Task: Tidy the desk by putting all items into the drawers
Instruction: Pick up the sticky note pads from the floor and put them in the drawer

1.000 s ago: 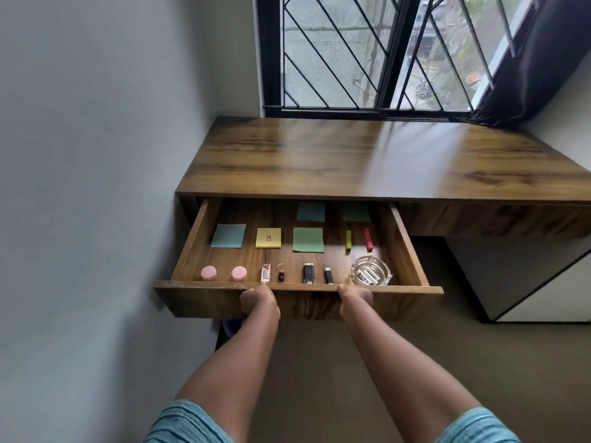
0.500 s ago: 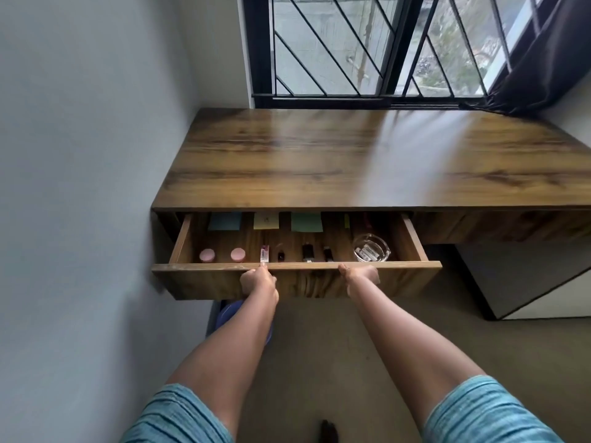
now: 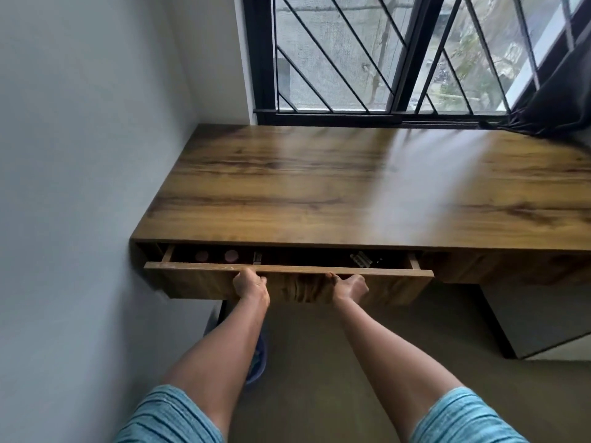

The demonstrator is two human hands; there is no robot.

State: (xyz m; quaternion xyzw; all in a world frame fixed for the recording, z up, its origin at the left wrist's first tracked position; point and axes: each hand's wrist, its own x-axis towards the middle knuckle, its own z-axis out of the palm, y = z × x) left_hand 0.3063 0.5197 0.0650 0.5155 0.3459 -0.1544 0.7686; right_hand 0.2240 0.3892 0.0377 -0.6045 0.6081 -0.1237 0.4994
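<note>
Wooden surface [image 3: 351, 187] under barred window [image 3: 367, 59], top bare. Drawer [image 3: 198, 281] below front left edge open only a slit (pink caps [image 3: 216, 256], glass dish [image 3: 360, 259] dim inside). Left hand [image 3: 251, 284], right hand [image 3: 347, 286] curled against drawer front, fingers pressed together, apart from each other.

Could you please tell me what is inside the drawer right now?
Through the narrow gap of the drawer, two pink round things lie at the left, a small dark stick beside them, and a glass dish at the right. The desk top covers everything further back.
</note>
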